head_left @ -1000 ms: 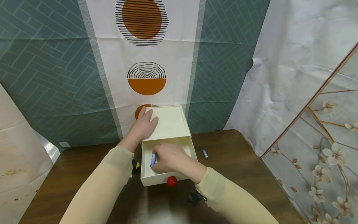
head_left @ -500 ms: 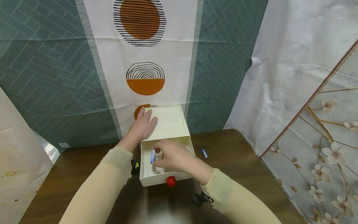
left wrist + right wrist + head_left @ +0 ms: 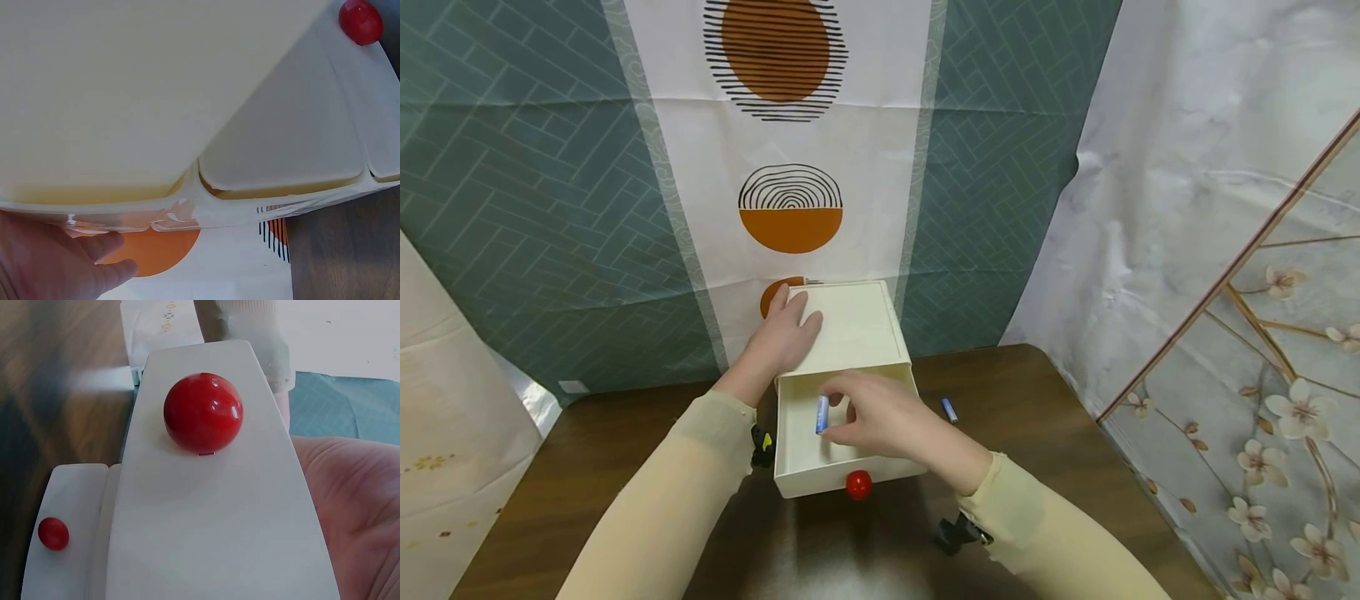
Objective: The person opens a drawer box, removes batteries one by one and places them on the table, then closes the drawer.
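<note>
A small cream drawer cabinet [image 3: 854, 325] stands on the table with its upper drawer [image 3: 808, 484] pulled out. My right hand [image 3: 883, 414] is above that drawer and pinches a blue battery [image 3: 822, 415] between thumb and fingers. The battery is nearly upright. On the left part of the cabinet's top rests my left hand [image 3: 780, 337], its fingers spread. The left wrist view has part of this hand [image 3: 47, 262] beside the cabinet. In the right wrist view, the pulled-out drawer front hides the battery and most of my right hand [image 3: 356, 512].
A second blue battery [image 3: 950, 410] lies on the brown table [image 3: 1000, 467], right of the cabinet. The open drawer has a red knob [image 3: 859, 485]. Below it, another drawer front with a smaller-looking red knob [image 3: 54, 534] shows in the right wrist view. A patterned cloth [image 3: 820, 142] hangs behind.
My right hand has drawn back slightly to the right, lifting the battery from the drawer's left side. My left hand stays on the cabinet top.
</note>
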`<state>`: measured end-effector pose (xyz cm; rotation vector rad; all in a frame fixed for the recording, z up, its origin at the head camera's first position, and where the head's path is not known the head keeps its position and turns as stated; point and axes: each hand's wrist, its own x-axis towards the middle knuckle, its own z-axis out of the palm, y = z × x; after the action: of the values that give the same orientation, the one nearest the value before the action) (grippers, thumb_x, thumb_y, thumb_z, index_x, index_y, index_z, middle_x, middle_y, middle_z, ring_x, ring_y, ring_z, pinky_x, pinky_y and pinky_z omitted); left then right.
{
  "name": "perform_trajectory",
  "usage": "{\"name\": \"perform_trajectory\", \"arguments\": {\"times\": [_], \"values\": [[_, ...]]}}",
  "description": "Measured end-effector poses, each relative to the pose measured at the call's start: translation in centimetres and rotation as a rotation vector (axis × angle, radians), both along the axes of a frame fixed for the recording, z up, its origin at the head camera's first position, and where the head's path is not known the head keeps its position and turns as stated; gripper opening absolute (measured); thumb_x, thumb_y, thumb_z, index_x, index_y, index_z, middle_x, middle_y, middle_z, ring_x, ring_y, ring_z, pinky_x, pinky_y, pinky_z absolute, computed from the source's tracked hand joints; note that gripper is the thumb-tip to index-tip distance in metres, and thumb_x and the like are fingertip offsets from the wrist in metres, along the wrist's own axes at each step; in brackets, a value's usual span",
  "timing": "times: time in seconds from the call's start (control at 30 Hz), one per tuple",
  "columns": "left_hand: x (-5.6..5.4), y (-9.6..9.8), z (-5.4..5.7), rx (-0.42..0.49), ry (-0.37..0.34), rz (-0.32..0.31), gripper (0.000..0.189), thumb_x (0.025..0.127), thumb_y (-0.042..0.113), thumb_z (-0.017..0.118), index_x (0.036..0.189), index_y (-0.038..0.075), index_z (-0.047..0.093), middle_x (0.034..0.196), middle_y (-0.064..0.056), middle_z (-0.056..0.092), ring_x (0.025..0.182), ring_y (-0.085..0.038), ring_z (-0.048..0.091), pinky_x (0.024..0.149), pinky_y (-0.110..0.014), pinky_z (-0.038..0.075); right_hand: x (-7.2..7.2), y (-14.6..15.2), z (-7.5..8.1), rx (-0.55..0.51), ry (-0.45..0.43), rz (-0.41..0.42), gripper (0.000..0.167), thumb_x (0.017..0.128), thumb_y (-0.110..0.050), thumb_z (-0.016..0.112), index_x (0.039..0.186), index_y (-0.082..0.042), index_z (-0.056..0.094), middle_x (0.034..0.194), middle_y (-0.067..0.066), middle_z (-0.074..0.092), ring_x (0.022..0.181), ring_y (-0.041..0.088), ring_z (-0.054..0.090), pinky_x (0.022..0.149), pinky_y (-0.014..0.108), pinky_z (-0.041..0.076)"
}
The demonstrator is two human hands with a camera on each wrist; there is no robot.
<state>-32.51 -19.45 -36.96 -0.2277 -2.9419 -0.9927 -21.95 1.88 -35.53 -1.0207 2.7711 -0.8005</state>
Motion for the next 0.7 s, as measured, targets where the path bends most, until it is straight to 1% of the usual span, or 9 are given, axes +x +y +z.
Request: {"name": "perform_trajectory", "arguments": {"times": [0.13,0.4,0.7], "values": [[0.0,0.0,0.1,0.003,0.001,-0.005,0.073,0.118,0.046,0.034,0.177,0.004,0.019,0.184,-0.019,-0.007,0.168,-0.044,0.009,0.130,-0.067,0.021,0.2,0.7,0.2,-0.016,-0.003,-0.015,0.039,0.095,-0.026,0.089,0.130,-0.016,0.076,0.111,-0.005,0.071,0.076,0.005,0.064,0.064,0.026,0.055],[0.1,0.1,0.2,0.001,-0.007,-0.002,0.073,0.118,0.046,0.034,0.177,0.004,0.019,0.184,-0.019,-0.008,0.168,-0.044,0.009,0.130,-0.067,0.021,0.5,2.2,0.5,-0.030,0.046,-0.046,0.041,0.095,-0.028,0.089,0.132,-0.019,0.075,0.105,-0.008,0.069,0.078,0.004,0.063,0.063,0.030,0.054],[0.2,0.1,0.3,0.016,0.000,0.001,0.072,0.119,0.045,0.036,0.176,0.004,0.020,0.184,-0.019,-0.006,0.168,-0.044,0.008,0.130,-0.066,0.020,0.6,3.9,0.6,-0.087,0.052,-0.012,0.043,0.095,-0.025,0.091,0.134,-0.019,0.074,0.102,-0.004,0.069,0.077,0.006,0.063,0.065,0.030,0.056]]}}
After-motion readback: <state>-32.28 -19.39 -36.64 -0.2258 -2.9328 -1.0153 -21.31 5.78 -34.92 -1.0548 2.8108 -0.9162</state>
